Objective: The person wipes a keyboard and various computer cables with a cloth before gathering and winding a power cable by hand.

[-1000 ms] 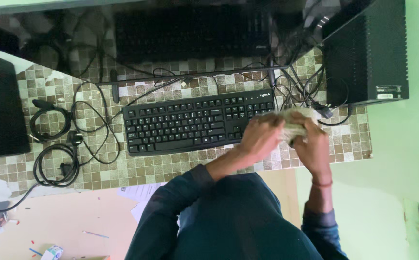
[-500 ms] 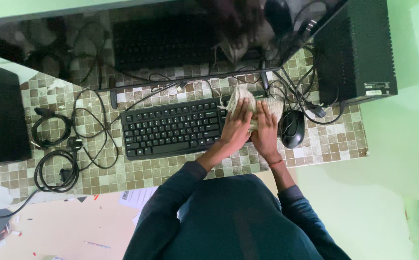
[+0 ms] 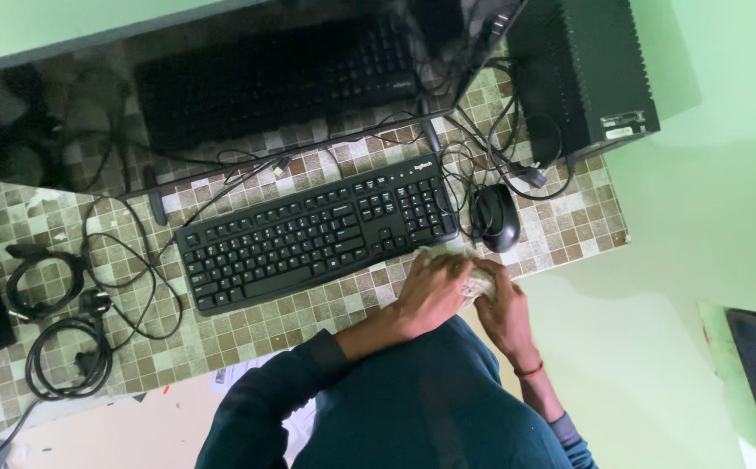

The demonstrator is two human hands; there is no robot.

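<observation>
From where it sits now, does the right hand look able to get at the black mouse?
Probably yes. The right hand rests on the pale cloth just below the black mouse, with only bare tiled desk between them; nothing blocks the way, though it is busy holding the cloth.

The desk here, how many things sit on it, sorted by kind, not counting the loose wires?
Keyboard: 1
Mouse: 1
Pale cloth, under the left hand and right hand: 1
Black box at the far right corner: 1
Coiled cable bundles: 2
Monitor: 1
Total: 7
</observation>
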